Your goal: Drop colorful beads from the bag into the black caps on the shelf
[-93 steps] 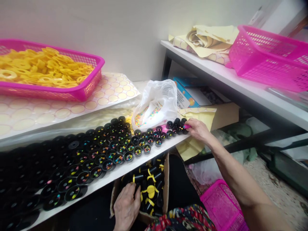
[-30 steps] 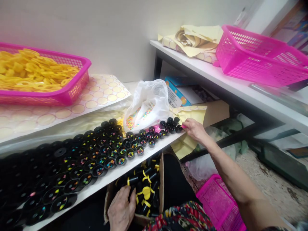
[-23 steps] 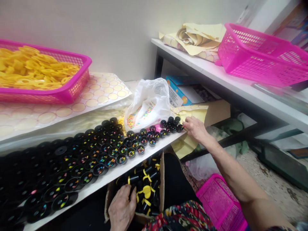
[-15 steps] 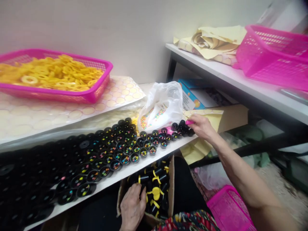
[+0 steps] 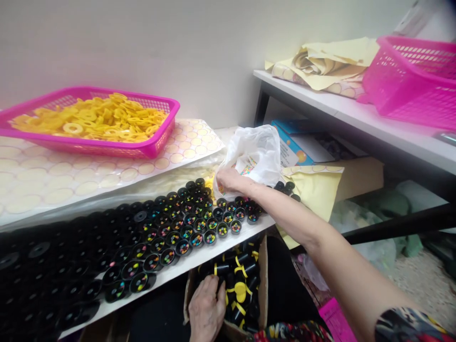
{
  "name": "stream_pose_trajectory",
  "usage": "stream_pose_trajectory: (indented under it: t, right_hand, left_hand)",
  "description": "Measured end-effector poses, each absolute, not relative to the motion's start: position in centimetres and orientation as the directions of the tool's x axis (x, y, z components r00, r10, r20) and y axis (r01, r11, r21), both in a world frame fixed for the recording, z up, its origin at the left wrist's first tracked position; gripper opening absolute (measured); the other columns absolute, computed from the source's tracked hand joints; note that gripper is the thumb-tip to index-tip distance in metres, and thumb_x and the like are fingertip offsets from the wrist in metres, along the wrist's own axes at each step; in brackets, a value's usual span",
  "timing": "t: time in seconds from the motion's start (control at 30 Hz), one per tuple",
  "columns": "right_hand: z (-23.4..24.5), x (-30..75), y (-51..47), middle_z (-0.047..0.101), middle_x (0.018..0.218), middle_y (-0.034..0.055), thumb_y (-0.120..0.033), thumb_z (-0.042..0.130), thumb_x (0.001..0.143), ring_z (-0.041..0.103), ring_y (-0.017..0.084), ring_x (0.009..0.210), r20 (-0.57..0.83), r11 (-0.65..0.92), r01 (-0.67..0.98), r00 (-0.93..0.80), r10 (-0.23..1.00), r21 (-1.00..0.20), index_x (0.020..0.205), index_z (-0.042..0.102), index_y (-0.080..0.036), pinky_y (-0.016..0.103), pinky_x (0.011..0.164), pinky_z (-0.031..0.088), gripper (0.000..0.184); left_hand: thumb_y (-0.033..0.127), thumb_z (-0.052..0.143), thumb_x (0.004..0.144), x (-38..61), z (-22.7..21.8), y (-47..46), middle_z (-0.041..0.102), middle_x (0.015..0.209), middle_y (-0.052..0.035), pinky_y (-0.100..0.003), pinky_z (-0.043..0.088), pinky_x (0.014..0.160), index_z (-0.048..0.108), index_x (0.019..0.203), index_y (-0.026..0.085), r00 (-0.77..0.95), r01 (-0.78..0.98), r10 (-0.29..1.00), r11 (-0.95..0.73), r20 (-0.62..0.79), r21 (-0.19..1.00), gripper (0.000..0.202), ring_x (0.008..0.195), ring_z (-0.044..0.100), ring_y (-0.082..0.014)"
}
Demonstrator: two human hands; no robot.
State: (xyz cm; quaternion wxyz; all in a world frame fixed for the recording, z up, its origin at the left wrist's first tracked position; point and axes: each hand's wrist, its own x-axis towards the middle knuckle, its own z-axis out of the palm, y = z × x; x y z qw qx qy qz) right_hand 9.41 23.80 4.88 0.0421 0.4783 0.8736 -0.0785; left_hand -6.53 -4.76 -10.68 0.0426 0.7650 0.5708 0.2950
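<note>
My right hand [image 5: 230,179] reaches into a white plastic bag [image 5: 261,145] holding small multicoloured beads [image 5: 248,166]. Its fingers look curled, but the bag's edge hides their tips and whatever they hold. Below, my left hand [image 5: 206,304] rests in a cardboard box [image 5: 263,280] of black cylinders with yellow caps [image 5: 240,290]. Its fingers bend down among these pieces, with the tips out of sight. Rows of small round black cups [image 5: 210,236] stand along the white board; many carry coloured beads. My right forearm crosses above the cups at the right end.
A pink basket of yellow rings [image 5: 89,118] stands on the circle-patterned sheet [image 5: 142,168] at left. On the raised shelf [image 5: 356,114] at right sit crumpled yellow paper [image 5: 327,61] and another pink basket [image 5: 413,85]. A third pink basket [image 5: 337,320] lies low.
My right hand has moved left from the black cups at the board's right end into the bag; the small pink thing it held is now hidden. My left hand stays in the box.
</note>
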Motion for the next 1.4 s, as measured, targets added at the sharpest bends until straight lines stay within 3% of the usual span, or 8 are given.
stream_pose_trajectory:
  t: [0.27, 0.47, 0.63, 0.8, 1.0, 1.1, 1.27, 1.4]
  right_hand:
    - [5.5, 9.3, 23.3, 0.071, 0.101, 0.0186, -0.005, 0.055, 0.072, 0.065, 0.029, 0.097, -0.182, 0.528, 0.844, -0.537, 0.824, -0.098, 0.095, 0.071, -0.009, 0.030, 0.071, 0.047, 0.028]
    - [4.6, 7.9, 23.0, 0.070, 0.101, 0.0173, -0.006, 0.052, 0.073, 0.064, 0.027, 0.096, -0.163, 0.532, 0.824, -0.562, 0.811, -0.196, 0.092, 0.070, -0.010, 0.031, 0.074, 0.046, 0.026]
    - [4.5, 8.6, 23.3, 0.070, 0.077, 0.0075, -0.002, 0.057, 0.061, 0.063, 0.019, 0.076, -0.184, 0.424, 0.826, -0.513, 0.838, -0.372, 0.073, 0.069, -0.012, 0.023, 0.061, 0.041, 0.019]
    - [4.1, 10.6, 23.1, 0.058, 0.059, -0.0013, -0.011, 0.061, 0.064, 0.053, 0.012, 0.060, -0.089, 0.265, 0.746, -0.398, 0.913, -0.611, 0.069, 0.065, -0.011, 0.021, 0.054, 0.036, 0.007]
    - [4.0, 12.0, 22.1, 0.051, 0.056, -0.0055, -0.019, 0.061, 0.066, 0.045, 0.007, 0.051, 0.006, 0.164, 0.501, -0.302, 0.953, -0.849, 0.077, 0.059, -0.013, 0.020, 0.052, 0.037, 0.013]
    - [4.0, 11.9, 21.8, 0.052, 0.054, -0.0063, -0.019, 0.067, 0.058, 0.044, 0.006, 0.049, -0.012, 0.038, 0.192, -0.253, 0.967, -0.981, 0.070, 0.059, -0.014, 0.020, 0.051, 0.036, 0.015]
    - [5.2, 12.6, 18.6, 0.063, 0.064, -0.0038, -0.016, 0.078, 0.045, 0.055, 0.008, 0.059, 0.009, -0.050, -0.305, -0.188, 0.982, -0.951, 0.067, 0.063, -0.015, 0.021, 0.058, 0.043, 0.028]
    - [6.1, 16.0, 13.1, 0.064, 0.067, -0.0032, -0.020, 0.081, 0.049, 0.056, 0.010, 0.061, 0.045, 0.028, -0.348, -0.039, 0.998, -0.937, 0.073, 0.067, -0.017, 0.023, 0.058, 0.045, 0.028]
  left_hand:
    - [0.023, 0.046, 0.090, -6.5, -10.5, -4.7, 0.064, 0.075, -0.0029, -0.024, 0.050, 0.063, 0.058, 0.082, 0.020, 0.179, 0.842, 0.891, -0.358, 0.417, 0.404, 0.015, 0.068, 0.063, -0.0147]
    - [0.024, 0.046, 0.090, -6.5, -10.2, -4.6, 0.064, 0.074, -0.0024, -0.024, 0.050, 0.062, 0.057, 0.083, 0.020, 0.176, 0.842, 0.893, -0.355, 0.414, 0.407, 0.014, 0.069, 0.063, -0.0145]
    - [0.024, 0.046, 0.090, -6.6, -10.6, -4.5, 0.065, 0.077, -0.0032, -0.024, 0.051, 0.065, 0.058, 0.084, 0.019, 0.186, 0.838, 0.875, -0.378, 0.447, 0.393, 0.015, 0.070, 0.064, -0.0147]
    - [0.024, 0.045, 0.090, -6.6, -10.8, -4.4, 0.066, 0.076, -0.0023, -0.024, 0.051, 0.063, 0.058, 0.083, 0.020, 0.177, 0.851, 0.866, -0.373, 0.468, 0.369, 0.015, 0.068, 0.064, -0.0145]
    - [0.023, 0.046, 0.090, -6.7, -10.9, -4.5, 0.066, 0.075, -0.0023, -0.024, 0.051, 0.063, 0.058, 0.081, 0.020, 0.172, 0.860, 0.869, -0.362, 0.464, 0.359, 0.015, 0.068, 0.065, -0.0150]
    - [0.024, 0.049, 0.089, -7.1, -11.3, -4.6, 0.068, 0.082, -0.0030, -0.023, 0.053, 0.066, 0.059, 0.087, 0.020, 0.194, 0.864, 0.888, -0.356, 0.417, 0.356, 0.011, 0.074, 0.067, -0.0152]
    - [0.029, 0.052, 0.088, -7.9, -12.7, -4.4, 0.070, 0.083, -0.0023, -0.022, 0.054, 0.066, 0.061, 0.088, 0.020, 0.230, 0.864, 0.869, -0.389, 0.438, 0.319, 0.012, 0.074, 0.068, -0.0150]
    - [0.032, 0.053, 0.087, -8.3, -13.7, -3.9, 0.072, 0.087, -0.0032, -0.023, 0.054, 0.068, 0.063, 0.091, 0.019, 0.265, 0.857, 0.847, -0.426, 0.461, 0.290, 0.017, 0.076, 0.069, -0.0159]
